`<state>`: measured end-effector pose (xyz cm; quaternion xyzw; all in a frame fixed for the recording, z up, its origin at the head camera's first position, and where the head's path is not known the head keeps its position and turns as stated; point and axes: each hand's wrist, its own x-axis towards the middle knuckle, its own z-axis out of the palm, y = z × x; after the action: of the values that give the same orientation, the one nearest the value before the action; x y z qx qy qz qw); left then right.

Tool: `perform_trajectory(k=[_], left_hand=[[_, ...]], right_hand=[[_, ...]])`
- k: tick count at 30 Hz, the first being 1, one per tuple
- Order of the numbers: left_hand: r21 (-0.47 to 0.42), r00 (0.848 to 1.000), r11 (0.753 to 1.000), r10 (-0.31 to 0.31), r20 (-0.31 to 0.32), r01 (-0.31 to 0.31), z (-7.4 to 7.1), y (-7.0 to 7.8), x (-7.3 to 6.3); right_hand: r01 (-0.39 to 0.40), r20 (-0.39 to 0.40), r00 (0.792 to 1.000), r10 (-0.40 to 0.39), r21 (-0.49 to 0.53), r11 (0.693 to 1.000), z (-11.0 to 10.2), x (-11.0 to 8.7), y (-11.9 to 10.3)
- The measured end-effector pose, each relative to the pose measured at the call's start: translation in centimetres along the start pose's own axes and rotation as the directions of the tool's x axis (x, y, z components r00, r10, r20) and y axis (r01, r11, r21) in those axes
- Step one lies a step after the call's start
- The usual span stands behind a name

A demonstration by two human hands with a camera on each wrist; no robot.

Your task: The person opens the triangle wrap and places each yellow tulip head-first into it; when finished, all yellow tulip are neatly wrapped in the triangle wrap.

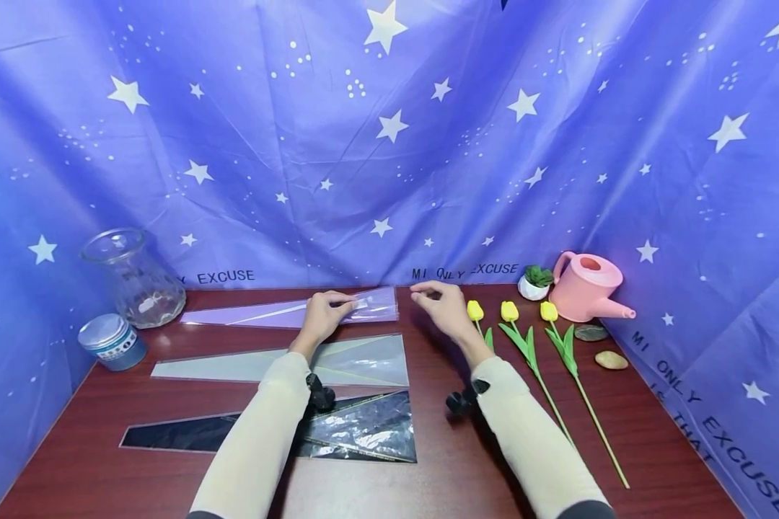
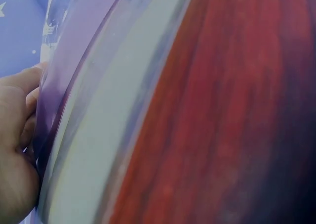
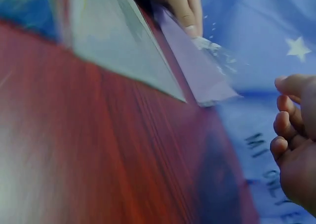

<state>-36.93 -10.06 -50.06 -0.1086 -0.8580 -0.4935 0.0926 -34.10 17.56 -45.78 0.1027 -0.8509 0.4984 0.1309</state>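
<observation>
My left hand point(image 1: 324, 315) pinches the upper side of a purple tapered plastic sleeve point(image 1: 234, 316) near its wide end, at the back of the table. In the left wrist view, the fingers point(image 2: 30, 98) bend at the sleeve's clear plastic edge. To the right of that wide end, my right hand point(image 1: 444, 310) is in the air with loosely bent fingers and nothing in them. The right wrist view shows a gap between this hand point(image 3: 301, 140) and the purple sleeve point(image 3: 207, 80). In front lie a pale grey-green sleeve point(image 1: 363, 360) and a black sleeve point(image 1: 370, 425), both flat.
A glass vase point(image 1: 152, 295) and a blue-labelled jar point(image 1: 113, 344) stand at the left. To the right lie three yellow tulips point(image 1: 509, 311), a potted plant point(image 1: 535, 282), a pink watering can point(image 1: 584, 288) and two stones point(image 1: 611, 360). Starry blue cloth point(image 1: 337, 144) hangs behind.
</observation>
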Motion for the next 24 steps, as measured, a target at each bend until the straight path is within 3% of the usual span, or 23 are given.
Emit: perform_trajectory(k=[8, 13, 19, 24], left_hand=[[-0.044, 0.999, 0.999, 0.023, -0.041, -0.025, 0.2, -0.5, -0.1], [-0.054, 0.998, 0.998, 0.02, -0.054, -0.023, 0.2, -0.7, -0.1], [-0.054, 0.999, 0.998, 0.015, -0.052, -0.018, 0.2, -0.7, -0.2], [-0.043, 0.998, 0.999, 0.024, -0.059, -0.027, 0.3, -0.6, -0.3]], right_hand=[[-0.023, -0.026, 0.999, 0.023, 0.029, 0.999, -6.8, -7.7, -0.3], [-0.088, -0.08, 0.992, 0.094, 0.081, 0.993, -10.2, -12.4, 0.1], [-0.186, -0.115, 0.975, 0.192, 0.059, 0.981, -11.5, -16.9, 1.3], [-0.266, -0.101, 0.959, 0.263, -0.01, 0.964, -11.4, -18.6, 2.1]])
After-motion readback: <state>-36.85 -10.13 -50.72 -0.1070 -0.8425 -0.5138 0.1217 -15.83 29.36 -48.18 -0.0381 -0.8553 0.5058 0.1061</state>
